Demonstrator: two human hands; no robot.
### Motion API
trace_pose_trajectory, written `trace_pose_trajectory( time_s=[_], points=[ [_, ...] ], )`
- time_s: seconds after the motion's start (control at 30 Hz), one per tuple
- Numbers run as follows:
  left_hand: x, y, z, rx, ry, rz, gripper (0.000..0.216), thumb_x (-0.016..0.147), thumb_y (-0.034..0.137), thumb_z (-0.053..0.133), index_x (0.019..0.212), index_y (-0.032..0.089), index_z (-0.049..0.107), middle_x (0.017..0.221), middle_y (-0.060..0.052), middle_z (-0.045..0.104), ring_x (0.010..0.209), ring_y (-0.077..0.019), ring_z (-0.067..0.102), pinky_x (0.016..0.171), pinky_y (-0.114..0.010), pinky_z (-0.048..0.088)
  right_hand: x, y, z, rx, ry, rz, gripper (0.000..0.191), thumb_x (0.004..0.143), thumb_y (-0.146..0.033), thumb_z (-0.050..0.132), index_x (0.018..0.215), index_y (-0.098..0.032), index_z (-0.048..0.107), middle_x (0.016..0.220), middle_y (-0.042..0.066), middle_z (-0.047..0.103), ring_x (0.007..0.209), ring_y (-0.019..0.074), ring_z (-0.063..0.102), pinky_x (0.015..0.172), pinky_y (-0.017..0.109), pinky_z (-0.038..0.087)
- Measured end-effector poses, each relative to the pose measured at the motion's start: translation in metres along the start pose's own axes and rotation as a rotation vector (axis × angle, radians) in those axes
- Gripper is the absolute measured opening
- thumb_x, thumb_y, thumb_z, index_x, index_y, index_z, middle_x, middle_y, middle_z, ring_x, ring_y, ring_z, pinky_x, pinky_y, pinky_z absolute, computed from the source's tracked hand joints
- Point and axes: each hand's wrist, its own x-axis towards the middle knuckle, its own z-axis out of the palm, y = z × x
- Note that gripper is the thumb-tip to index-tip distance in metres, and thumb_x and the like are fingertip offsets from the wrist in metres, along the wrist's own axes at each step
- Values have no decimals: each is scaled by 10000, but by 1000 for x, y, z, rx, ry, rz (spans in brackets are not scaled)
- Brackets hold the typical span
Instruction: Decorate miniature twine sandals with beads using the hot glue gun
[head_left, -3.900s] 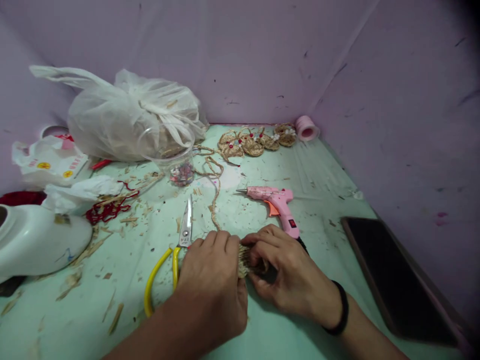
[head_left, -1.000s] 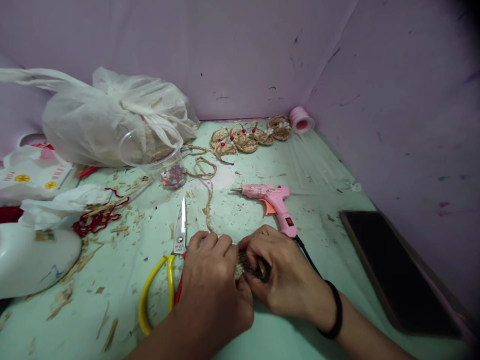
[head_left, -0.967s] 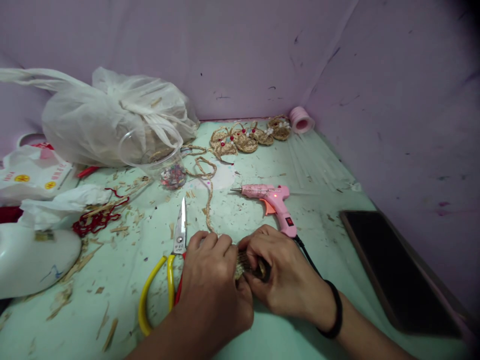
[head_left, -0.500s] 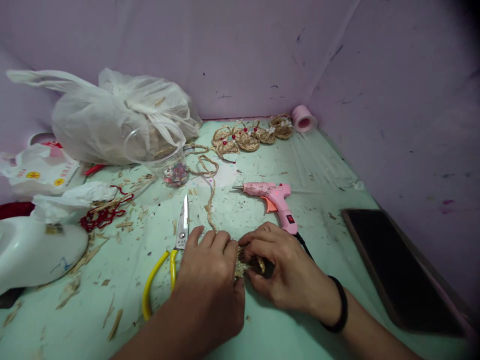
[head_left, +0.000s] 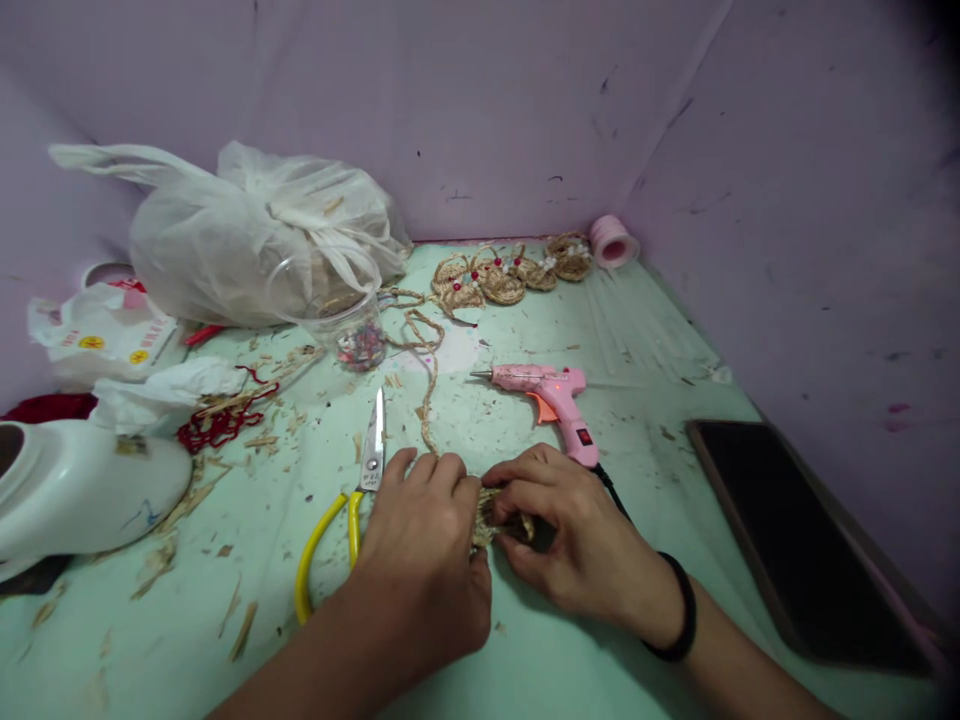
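Note:
Between my two hands is a small woven straw piece (head_left: 486, 520), mostly covered by my fingers. My left hand (head_left: 427, 540) is closed over its left side, the fingers bent with their backs up. My right hand (head_left: 559, 530) pinches its right side, where a curled brown edge shows. A braided straw cord (head_left: 429, 405) runs from beyond my left fingers up the table. Yellow-handled scissors (head_left: 367, 475), blades partly closed, lie just left of my left hand. The pink glue gun (head_left: 551, 390) rests on its side beyond my right hand, its nozzle pointing left.
Finished straw coils with beads (head_left: 502, 280) lie at the back, beside a pink ribbon spool (head_left: 613, 243). Clear glue sticks (head_left: 637, 330) are near it. A phone (head_left: 795, 540) lies right. A stuffed plastic bag (head_left: 262, 240), a cup of beads (head_left: 360, 345) and a white bottle (head_left: 97, 490) stand left.
The view has shifted slightly, so things at the left appear further right. My hands keep their hold on the straw piece, with only slight finger movement.

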Motion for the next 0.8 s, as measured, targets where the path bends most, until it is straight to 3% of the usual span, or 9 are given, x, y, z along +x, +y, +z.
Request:
trace_pose_trajectory(
  time_s=[0.27,0.8],
  points=[
    [-2,-1,1,-16,2,-17,282,598,217,511,862,174,600,849,-69,533,829,-246,447,891,-458,297,1,0,1,-44,-3,129,259,560,-66,548,758,-200,447,736,6,539,714,176,474,599,284,358],
    [0,-2,4,-55,78,-3,235,557,200,527,773,184,618,773,-47,536,797,-230,486,945,-444,267,0,-2,7,-56,59,130,268,529,-85,515,703,-219,361,703,2,544,677,180,462,588,294,351]
  ],
)
